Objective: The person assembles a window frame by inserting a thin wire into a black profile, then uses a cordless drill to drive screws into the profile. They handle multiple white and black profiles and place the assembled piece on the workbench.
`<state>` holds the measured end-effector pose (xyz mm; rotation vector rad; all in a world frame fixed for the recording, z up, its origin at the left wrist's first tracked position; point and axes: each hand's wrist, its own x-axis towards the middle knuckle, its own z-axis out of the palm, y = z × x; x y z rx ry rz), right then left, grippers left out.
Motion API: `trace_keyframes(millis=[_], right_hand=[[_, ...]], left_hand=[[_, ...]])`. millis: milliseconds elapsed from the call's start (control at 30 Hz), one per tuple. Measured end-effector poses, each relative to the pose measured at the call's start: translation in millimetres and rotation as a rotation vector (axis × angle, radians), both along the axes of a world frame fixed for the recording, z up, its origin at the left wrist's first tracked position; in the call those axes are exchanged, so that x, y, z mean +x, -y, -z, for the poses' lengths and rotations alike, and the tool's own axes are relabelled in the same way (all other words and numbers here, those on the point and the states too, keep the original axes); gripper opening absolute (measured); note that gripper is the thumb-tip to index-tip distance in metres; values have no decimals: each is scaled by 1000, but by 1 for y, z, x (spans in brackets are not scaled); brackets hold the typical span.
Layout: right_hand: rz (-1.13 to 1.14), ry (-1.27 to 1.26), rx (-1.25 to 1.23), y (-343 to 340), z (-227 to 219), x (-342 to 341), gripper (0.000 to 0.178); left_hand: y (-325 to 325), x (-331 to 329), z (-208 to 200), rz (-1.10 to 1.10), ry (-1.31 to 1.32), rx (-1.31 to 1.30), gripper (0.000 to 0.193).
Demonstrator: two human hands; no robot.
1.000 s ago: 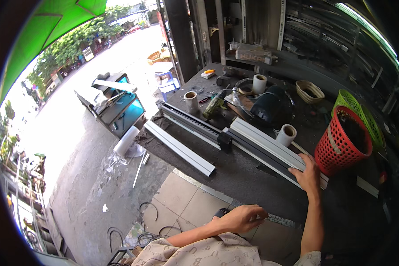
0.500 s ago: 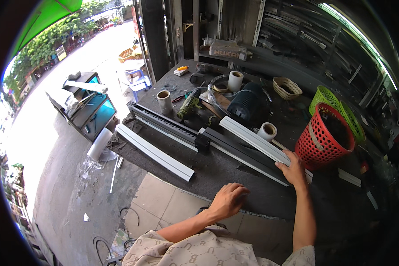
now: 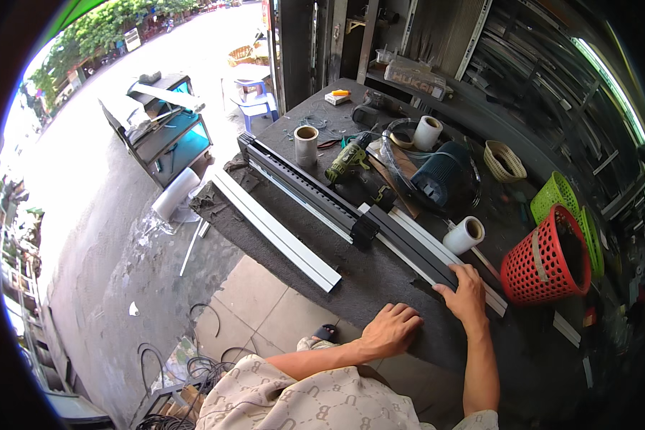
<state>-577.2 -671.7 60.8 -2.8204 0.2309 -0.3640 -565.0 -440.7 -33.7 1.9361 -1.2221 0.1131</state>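
Note:
My right hand (image 3: 467, 295) grips the near end of a long dark grey profile strip (image 3: 408, 244), thumb on the near side and fingers over the far side. Against the strip's far side lies a white grooved profile (image 3: 441, 245), partly covered by my fingers. My left hand (image 3: 392, 331) rests on the near edge of the table with its fingers loosely bent, holding nothing. Left of the dark strip, a slotted black rail (image 3: 301, 183) ends at a black block (image 3: 364, 231). Another white profile (image 3: 276, 229) lies nearer the front edge.
A red perforated basket (image 3: 545, 261) stands right of my right hand, with green baskets (image 3: 555, 197) behind it. Farther back are film rolls (image 3: 464, 235), a green cordless drill (image 3: 347, 159) and a dark motor (image 3: 441, 173). A shelved cart (image 3: 158, 132) stands off the table's left side.
The white profile that my right hand held up now lies beside the dark strip, and that hand has moved onto the dark strip. The view has swung left.

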Motion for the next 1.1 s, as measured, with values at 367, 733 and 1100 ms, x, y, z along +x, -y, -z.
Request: trace_keyframes(millis=[367, 733, 1100], right_hand=[[78, 32, 163, 9, -21, -10, 59], [89, 222, 242, 11, -69, -78, 52], [104, -75, 148, 21, -1, -161, 62]], left_hand=[[0, -1, 1, 1, -7, 8, 37], [-1, 2, -10, 29, 26, 7, 34], [-11, -1, -47, 141, 50, -176, 46]])
